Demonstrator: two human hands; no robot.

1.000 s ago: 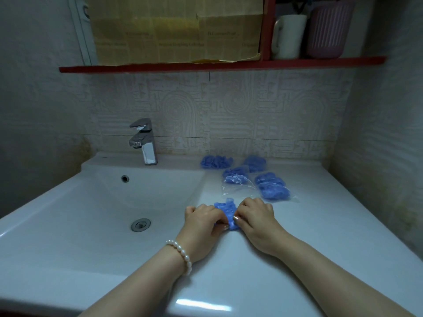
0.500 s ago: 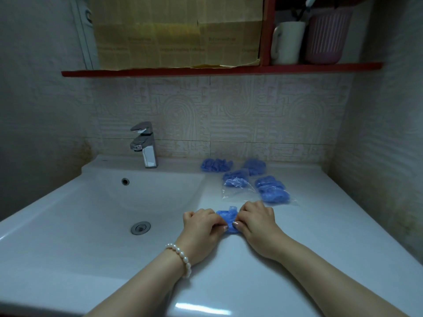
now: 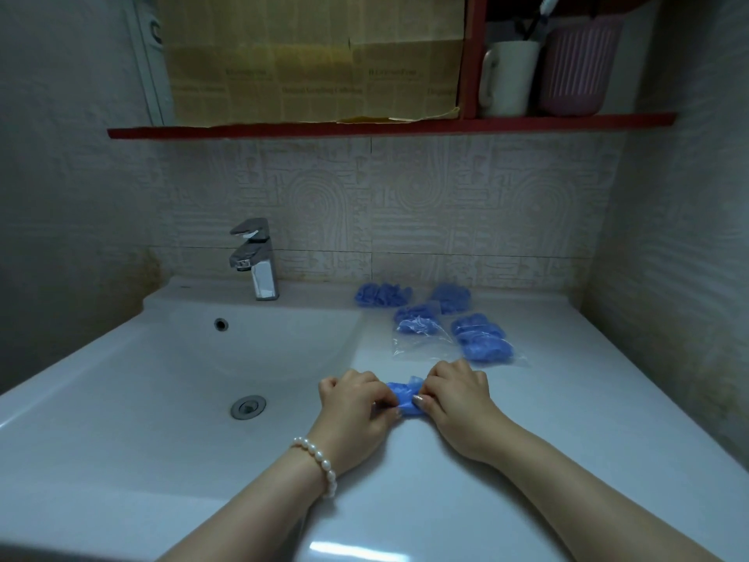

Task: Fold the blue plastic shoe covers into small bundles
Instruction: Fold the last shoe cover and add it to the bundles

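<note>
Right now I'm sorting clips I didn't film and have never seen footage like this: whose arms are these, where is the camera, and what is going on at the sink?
There is no machine here. The camera sits on a person's head and looks forward and down, so the two arms are their own. The left hand, with a pearl bracelet on its wrist, and the right hand both pinch one blue shoe cover on the white counter, beside the sink basin. Farther back lie more blue covers, some in clear plastic bags. A tap stands at the back of the basin, and a red shelf above carries a white mug and a pink cup.
</note>
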